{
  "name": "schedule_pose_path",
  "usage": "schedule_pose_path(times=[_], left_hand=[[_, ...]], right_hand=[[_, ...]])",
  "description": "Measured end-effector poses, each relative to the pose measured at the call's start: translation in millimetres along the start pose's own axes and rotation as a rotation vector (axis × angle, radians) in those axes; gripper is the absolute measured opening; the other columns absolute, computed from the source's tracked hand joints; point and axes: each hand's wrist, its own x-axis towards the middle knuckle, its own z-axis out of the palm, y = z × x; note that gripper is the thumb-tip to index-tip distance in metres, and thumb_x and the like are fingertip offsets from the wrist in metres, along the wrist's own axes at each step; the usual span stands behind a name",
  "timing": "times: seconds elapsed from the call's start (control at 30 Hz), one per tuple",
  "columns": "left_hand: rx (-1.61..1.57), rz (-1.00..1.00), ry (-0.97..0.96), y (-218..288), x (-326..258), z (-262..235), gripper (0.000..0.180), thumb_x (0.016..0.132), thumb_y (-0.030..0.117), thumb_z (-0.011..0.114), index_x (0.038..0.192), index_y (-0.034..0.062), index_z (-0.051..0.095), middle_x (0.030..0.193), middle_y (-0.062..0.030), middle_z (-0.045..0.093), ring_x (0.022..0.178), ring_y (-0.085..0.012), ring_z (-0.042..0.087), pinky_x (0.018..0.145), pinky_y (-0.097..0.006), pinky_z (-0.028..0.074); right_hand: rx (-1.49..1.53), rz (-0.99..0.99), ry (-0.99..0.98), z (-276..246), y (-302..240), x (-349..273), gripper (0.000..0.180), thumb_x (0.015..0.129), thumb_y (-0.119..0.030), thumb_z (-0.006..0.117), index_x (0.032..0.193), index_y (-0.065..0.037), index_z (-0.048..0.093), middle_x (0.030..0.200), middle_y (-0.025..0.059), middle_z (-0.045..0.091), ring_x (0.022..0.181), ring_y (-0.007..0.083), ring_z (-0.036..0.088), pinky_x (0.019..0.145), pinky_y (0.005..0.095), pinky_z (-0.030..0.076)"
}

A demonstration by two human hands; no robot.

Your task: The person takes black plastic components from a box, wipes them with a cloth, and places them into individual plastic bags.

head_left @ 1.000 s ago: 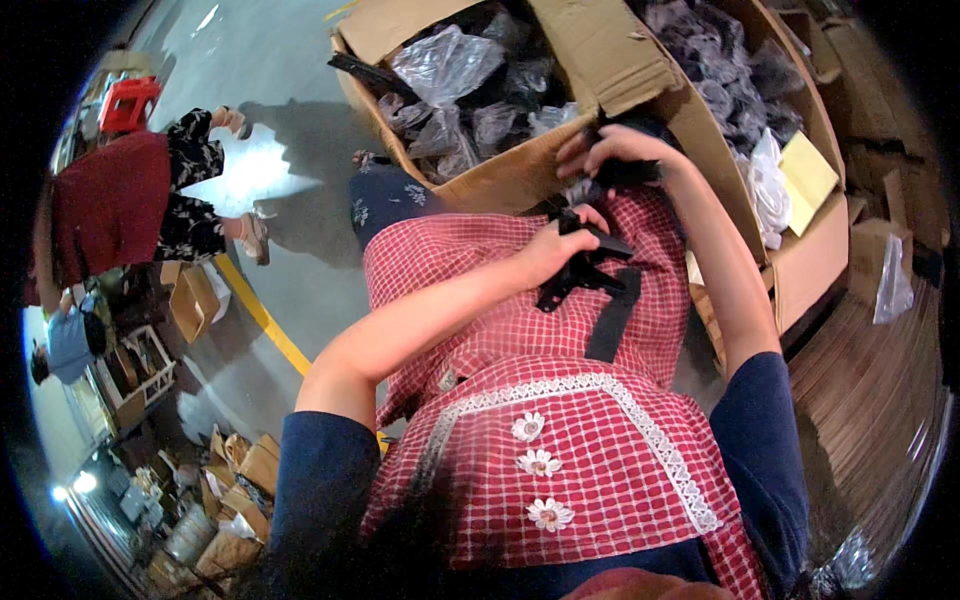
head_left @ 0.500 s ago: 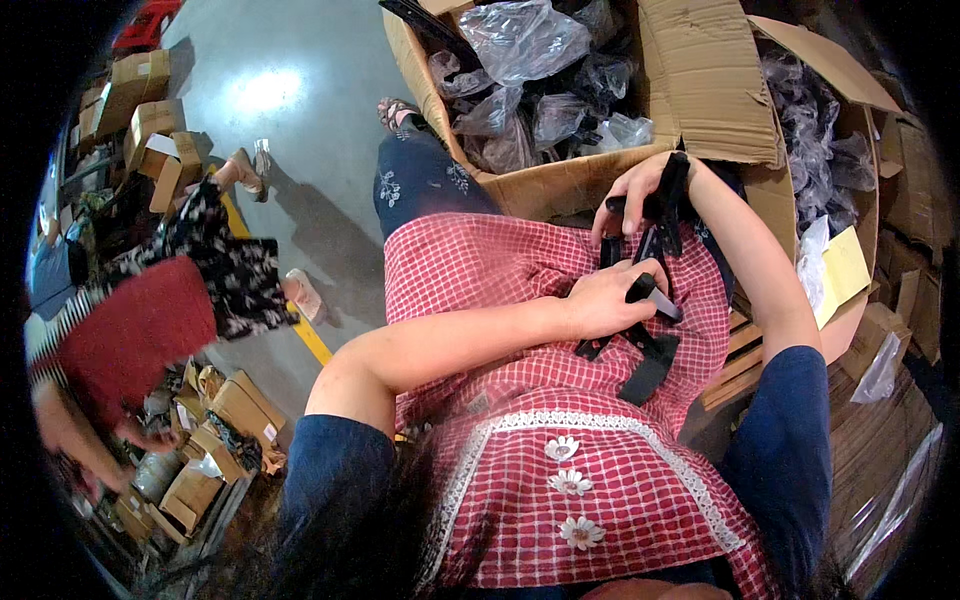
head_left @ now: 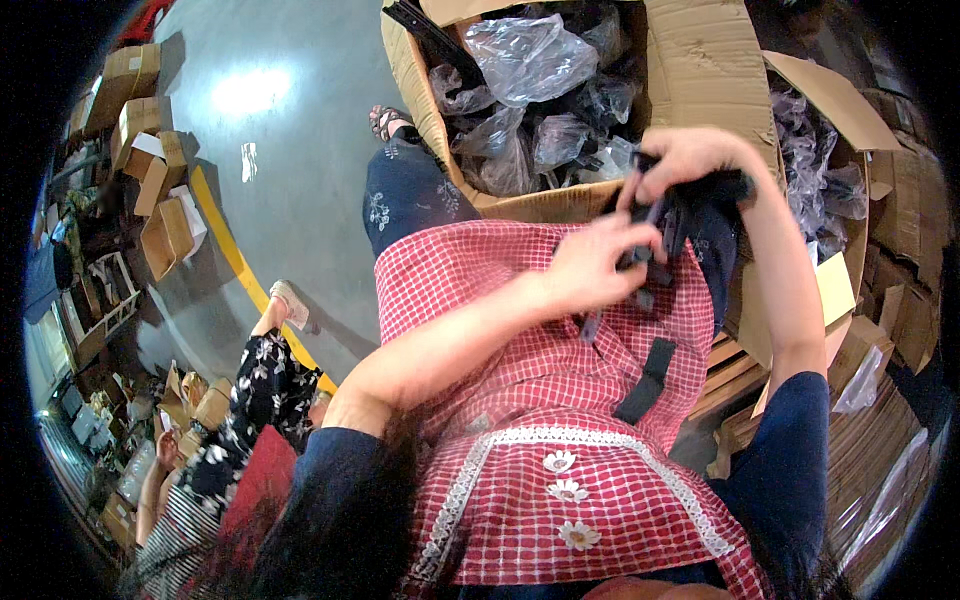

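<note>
Over my lap, both hands work on a black jointed part [head_left: 681,222] with several bars or arms; its exact kind is unclear. My right hand [head_left: 690,160] is closed on its upper end, just in front of the open box. My left hand [head_left: 603,262], smeared by motion, grips the lower side with bent fingers. Much of the part is hidden behind the fingers. A short black strap [head_left: 648,380] lies on the red checked apron [head_left: 470,300] below the hands; it appears separate from the part.
A large cardboard box [head_left: 705,60] ahead holds clear-bagged black parts [head_left: 530,60]. Another open box [head_left: 825,85] with bagged parts stands right, near a yellow sheet [head_left: 834,288]. A person in a floral skirt [head_left: 265,390] is at lower left, beyond a yellow floor line [head_left: 222,228].
Both hands have moved up, away from my body, and the black part has turned in them. The strap now lies clear of the hands. The other person has moved toward the lower left.
</note>
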Motion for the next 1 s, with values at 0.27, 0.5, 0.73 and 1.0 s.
schedule_pose_path(times=[0.27, 0.5, 0.73, 1.0], left_hand=[[0.377, -0.043, 0.122, -71, 44, -85, 0.026, 0.085, 0.020, 0.069, 0.110, 0.0228, 0.070, 0.107, -0.0099, 0.064, 0.107, -0.0317, 0.062, 0.087, -0.042, 0.053], [-0.783, -0.258, 0.184, -100, 22, -120, 0.083, 0.084, 0.003, 0.069, 0.155, 0.0042, 0.026, 0.126, -0.0130, 0.066, 0.116, -0.0206, 0.061, 0.107, -0.034, 0.042], [-0.771, -0.608, 0.449, -89, 27, -119, 0.030, 0.086, 0.007, 0.070, 0.114, 0.0055, 0.059, 0.096, -0.0092, 0.068, 0.078, -0.0208, 0.066, 0.053, -0.034, 0.052], [-0.820, -0.549, 0.572, -88, 23, -116, 0.012, 0.089, 0.016, 0.070, 0.096, 0.0082, 0.063, 0.086, -0.0053, 0.066, 0.069, -0.0187, 0.063, 0.050, -0.033, 0.051]], right_hand=[[-0.009, 0.091, 0.613, -64, 22, 48, 0.040, 0.093, -0.040, 0.068, 0.093, -0.001, 0.075, 0.087, 0.0032, 0.072, 0.081, 0.0117, 0.064, 0.079, 0.0256, 0.051], [0.057, 0.068, 1.114, -19, 104, 85, 0.066, 0.090, -0.051, 0.068, 0.130, 0.001, 0.059, 0.122, 0.0198, 0.066, 0.115, 0.0297, 0.062, 0.101, 0.0388, 0.047], [-0.128, -0.122, 1.311, 29, 114, 93, 0.052, 0.078, -0.026, 0.077, 0.124, -0.006, 0.063, 0.130, 0.0212, 0.058, 0.122, 0.0352, 0.055, 0.105, 0.0416, 0.044], [-0.275, -0.044, 1.494, 6, 147, 109, 0.030, 0.076, -0.014, 0.075, 0.105, -0.007, 0.071, 0.104, 0.0163, 0.064, 0.100, 0.0333, 0.063, 0.088, 0.0406, 0.052]])
